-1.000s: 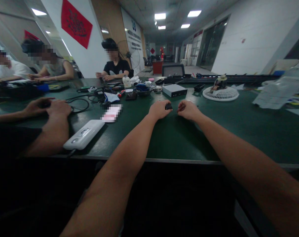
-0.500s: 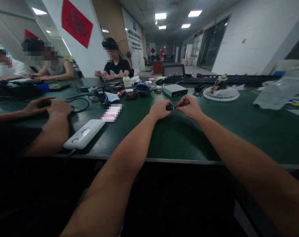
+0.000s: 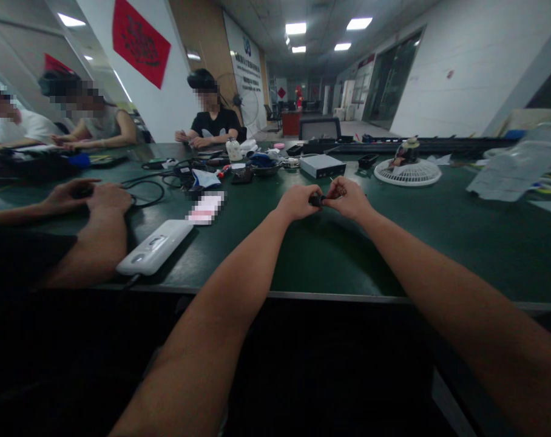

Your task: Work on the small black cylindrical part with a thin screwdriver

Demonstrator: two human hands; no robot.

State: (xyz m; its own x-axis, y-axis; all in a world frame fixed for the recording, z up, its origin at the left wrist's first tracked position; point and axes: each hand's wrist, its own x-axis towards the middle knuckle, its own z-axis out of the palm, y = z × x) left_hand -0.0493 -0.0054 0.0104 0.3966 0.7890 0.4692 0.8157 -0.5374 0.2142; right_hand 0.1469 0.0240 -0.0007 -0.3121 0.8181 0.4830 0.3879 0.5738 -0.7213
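Note:
Above the green table (image 3: pixel 330 267), my left hand (image 3: pixel 297 202) is closed on a small black object (image 3: pixel 316 199), whose kind I cannot make out. My right hand (image 3: pixel 349 199) is pinched against the right end of that object, thumb and forefinger together. A thin light-coloured stick-like tip (image 3: pixel 332 179) shows above its fingers, and what the fingertips hold is too small to name. Just beyond my hands sits a grey box-shaped device (image 3: pixel 323 165).
A fan part with a white grille (image 3: pixel 407 173) lies to the right, with clear plastic wrap (image 3: pixel 514 164) farther over. To the left are a white power strip-like device (image 3: pixel 156 247), a blurred phone (image 3: pixel 206 208) and a co-worker's hands (image 3: pixel 109 199). Cables and small items clutter the back.
My right hand has closed in slightly on the black object, and its fingers have shifted. A thin tip now shows above them. My left hand has barely moved.

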